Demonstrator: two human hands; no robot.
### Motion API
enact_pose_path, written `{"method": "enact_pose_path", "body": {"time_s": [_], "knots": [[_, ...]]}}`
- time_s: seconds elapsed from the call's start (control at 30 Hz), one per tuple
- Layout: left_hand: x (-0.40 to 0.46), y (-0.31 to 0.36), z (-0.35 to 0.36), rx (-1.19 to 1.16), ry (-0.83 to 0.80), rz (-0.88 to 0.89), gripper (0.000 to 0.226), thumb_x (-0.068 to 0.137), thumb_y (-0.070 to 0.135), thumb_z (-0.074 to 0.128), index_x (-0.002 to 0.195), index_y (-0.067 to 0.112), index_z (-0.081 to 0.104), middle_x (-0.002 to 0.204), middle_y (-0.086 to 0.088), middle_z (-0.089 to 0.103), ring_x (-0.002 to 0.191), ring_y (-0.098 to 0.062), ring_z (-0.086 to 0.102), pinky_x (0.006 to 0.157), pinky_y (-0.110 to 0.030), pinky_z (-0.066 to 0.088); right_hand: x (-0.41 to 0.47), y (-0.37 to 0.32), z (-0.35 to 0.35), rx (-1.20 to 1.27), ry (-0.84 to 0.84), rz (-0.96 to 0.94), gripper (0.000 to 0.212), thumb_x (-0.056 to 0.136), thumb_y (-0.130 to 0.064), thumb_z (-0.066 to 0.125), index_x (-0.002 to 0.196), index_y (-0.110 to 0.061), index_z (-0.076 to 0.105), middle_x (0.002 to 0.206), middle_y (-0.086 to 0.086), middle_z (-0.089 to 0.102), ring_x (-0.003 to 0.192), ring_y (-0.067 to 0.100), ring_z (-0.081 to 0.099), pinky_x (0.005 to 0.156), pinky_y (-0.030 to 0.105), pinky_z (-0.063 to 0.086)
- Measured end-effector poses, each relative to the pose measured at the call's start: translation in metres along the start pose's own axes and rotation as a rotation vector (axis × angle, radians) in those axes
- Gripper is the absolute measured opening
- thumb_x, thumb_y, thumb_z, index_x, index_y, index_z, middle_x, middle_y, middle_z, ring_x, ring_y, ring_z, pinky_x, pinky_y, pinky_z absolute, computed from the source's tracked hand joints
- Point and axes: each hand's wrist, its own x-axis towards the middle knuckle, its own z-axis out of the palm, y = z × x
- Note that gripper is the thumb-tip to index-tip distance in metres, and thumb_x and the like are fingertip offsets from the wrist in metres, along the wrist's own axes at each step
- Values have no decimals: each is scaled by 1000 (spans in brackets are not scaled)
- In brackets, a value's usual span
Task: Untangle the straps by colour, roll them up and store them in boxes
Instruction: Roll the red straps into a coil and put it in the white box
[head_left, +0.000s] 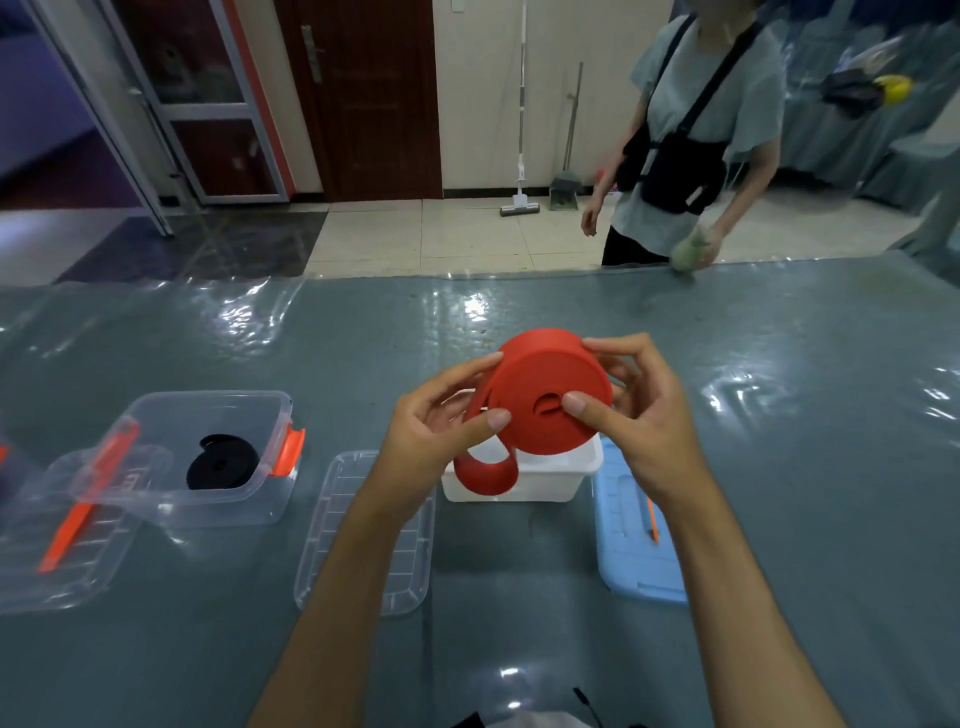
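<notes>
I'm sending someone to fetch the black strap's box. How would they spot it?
On the grey-blue table, look left of the hands holding the red roll. It is the clear box with orange latches, holding a black strap roll; the neighbouring white box is opaque.

red strap, black strap, blue lid

I count two rolled straps: a red strap between my hands and a black strap well left of my left hand. Two boxes: a clear box and a white box. Three loose lids.
</notes>
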Motion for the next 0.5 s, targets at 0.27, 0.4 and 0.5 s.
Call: {"method": "enact_pose_path", "body": {"time_s": [0.27, 0.4, 0.5], "knots": [[0, -8, 7, 55, 143, 56, 36, 78, 25, 95, 105, 23, 71, 122, -4, 75, 101, -28, 79, 86, -35, 63, 7, -2, -8, 3, -41, 141, 51, 72, -31, 96, 112, -31, 64, 104, 7, 79, 90, 25, 79, 72, 34, 63], [1, -16, 8, 49, 182, -8, 41, 77, 39, 95, 108, 25, 72, 114, -6, 78, 104, -38, 77, 91, -52, 63, 3, 6, 0, -1, 62, 118, 43, 73, -26, 94, 105, -25, 66, 109, 11, 80, 98, 27, 79, 77, 32, 63], [3, -17, 4, 73, 198, 15, 35, 77, 33, 96, 101, 21, 75, 113, -9, 79, 103, -35, 78, 88, -45, 64, 4, 10, -1, -29, -5, 212, 48, 75, -20, 94, 101, -23, 54, 95, 12, 81, 82, 24, 78, 67, 31, 62]]}}
